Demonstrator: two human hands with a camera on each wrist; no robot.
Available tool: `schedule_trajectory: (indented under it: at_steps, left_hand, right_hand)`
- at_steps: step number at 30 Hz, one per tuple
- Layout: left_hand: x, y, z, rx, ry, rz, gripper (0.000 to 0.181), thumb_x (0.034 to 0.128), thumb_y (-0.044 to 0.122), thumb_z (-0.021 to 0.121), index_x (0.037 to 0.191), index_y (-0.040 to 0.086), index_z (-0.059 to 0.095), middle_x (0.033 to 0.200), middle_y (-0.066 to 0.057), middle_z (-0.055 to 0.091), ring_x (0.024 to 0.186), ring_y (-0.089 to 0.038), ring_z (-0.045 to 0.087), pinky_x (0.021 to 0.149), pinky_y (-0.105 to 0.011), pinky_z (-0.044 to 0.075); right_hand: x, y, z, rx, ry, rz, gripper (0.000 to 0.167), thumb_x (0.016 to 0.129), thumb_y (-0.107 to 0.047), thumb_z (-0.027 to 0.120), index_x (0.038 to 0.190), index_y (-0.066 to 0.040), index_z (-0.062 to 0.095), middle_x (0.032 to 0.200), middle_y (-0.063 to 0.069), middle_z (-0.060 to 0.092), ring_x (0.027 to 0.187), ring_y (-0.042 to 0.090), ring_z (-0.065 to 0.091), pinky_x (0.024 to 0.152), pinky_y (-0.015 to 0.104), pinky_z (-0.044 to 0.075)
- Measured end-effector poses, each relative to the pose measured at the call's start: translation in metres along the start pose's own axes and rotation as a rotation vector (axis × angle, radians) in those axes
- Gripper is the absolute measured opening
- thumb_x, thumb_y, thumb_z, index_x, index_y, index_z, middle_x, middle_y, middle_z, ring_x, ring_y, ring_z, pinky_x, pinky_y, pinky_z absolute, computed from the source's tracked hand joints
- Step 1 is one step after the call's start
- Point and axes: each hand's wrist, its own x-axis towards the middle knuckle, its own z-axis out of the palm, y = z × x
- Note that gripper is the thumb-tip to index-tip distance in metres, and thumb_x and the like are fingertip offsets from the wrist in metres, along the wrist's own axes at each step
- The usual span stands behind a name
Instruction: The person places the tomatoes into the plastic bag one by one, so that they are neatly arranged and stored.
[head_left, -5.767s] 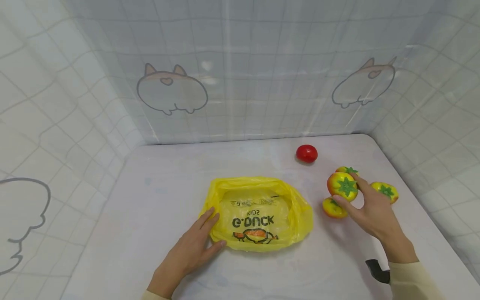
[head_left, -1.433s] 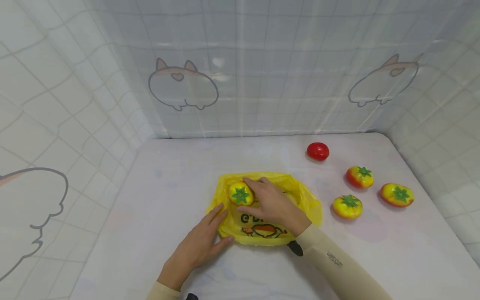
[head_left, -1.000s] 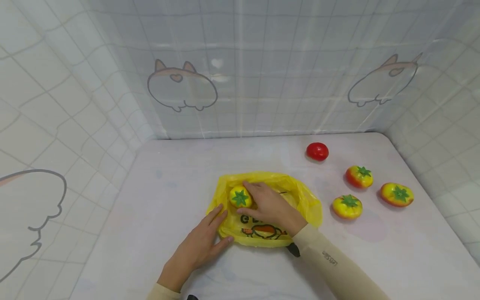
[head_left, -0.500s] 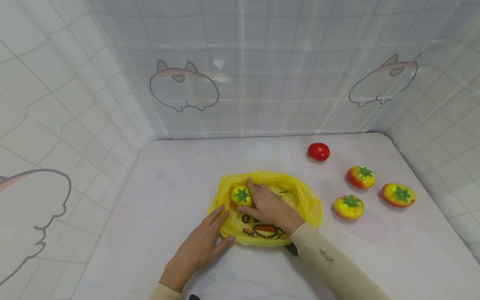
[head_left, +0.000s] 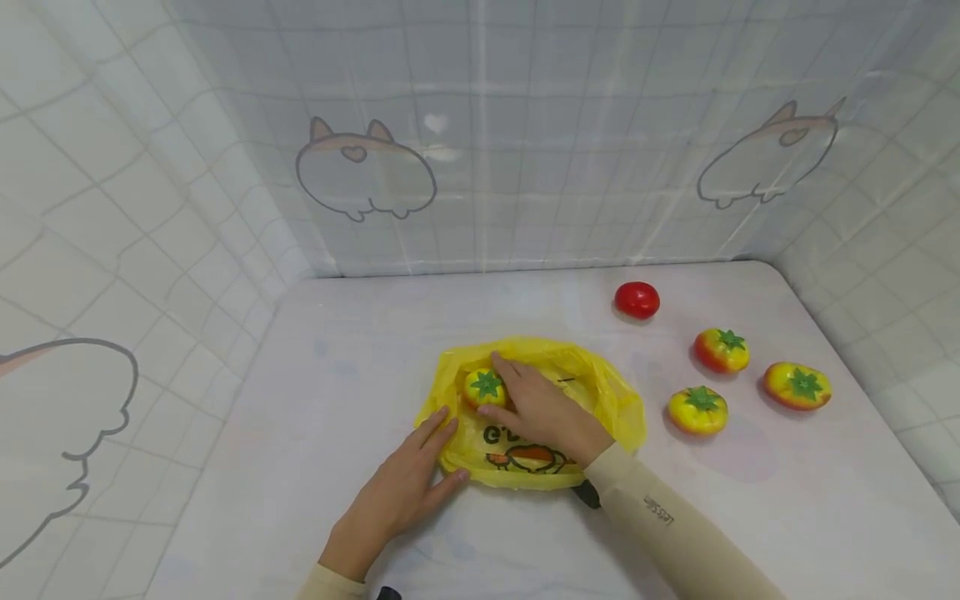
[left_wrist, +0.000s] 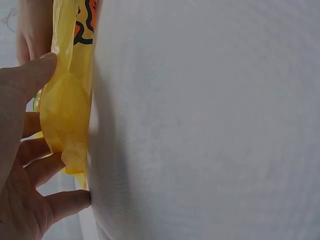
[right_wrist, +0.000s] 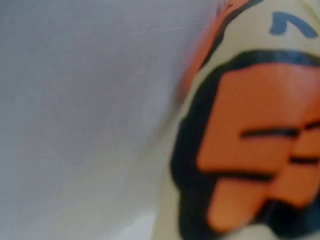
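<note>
A yellow plastic bag (head_left: 617,417) lies with its mouth spread, a duck print showing inside. At its left edge is my left hand (head_left: 402,483), fingers apart and touching the rim, thumb on the near edge. The left wrist view shows the same fingers beside the crinkled film. Inside the bag, my right hand (head_left: 543,407) holds a yellow tomato (head_left: 483,387) with a green star-shaped top, index finger behind it and thumb in front. The hand covers the tomato's right side. Only the bag's print (right_wrist: 255,125) and a pale surface fill the right wrist view.
To the right lie three yellow-red tomatoes: a near one (head_left: 697,412), a redder one (head_left: 722,351) and one at far right (head_left: 797,386). A red tomato-like fruit (head_left: 637,300) lies farther back. Tiled-pattern sheeting (head_left: 540,208) walls the white table (head_left: 300,417).
Since the earliest frame, my right hand has carried the yellow tomato leftward from the group into the bag. In the last second it shifts only slightly there. My left hand stays at the rim.
</note>
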Motion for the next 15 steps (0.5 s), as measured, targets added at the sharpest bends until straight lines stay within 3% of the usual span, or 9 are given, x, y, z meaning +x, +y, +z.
schedule_trajectory:
  at_steps: [15]
  left_hand:
    - [0.001, 0.000, 0.002, -0.004, 0.002, -0.003, 0.075, 0.0967, 0.050, 0.068, 0.155, 0.009, 0.045, 0.167, -0.008, 0.033, 0.149, -0.031, 0.039, 0.116, -0.049, 0.043]
  right_hand:
    - [-0.010, 0.005, -0.012, 0.023, 0.029, -0.037, 0.091, 0.096, -0.062, 0.061, 0.164, -0.014, 0.026, 0.155, 0.014, 0.049, 0.140, 0.028, 0.051, 0.117, 0.044, 0.043]
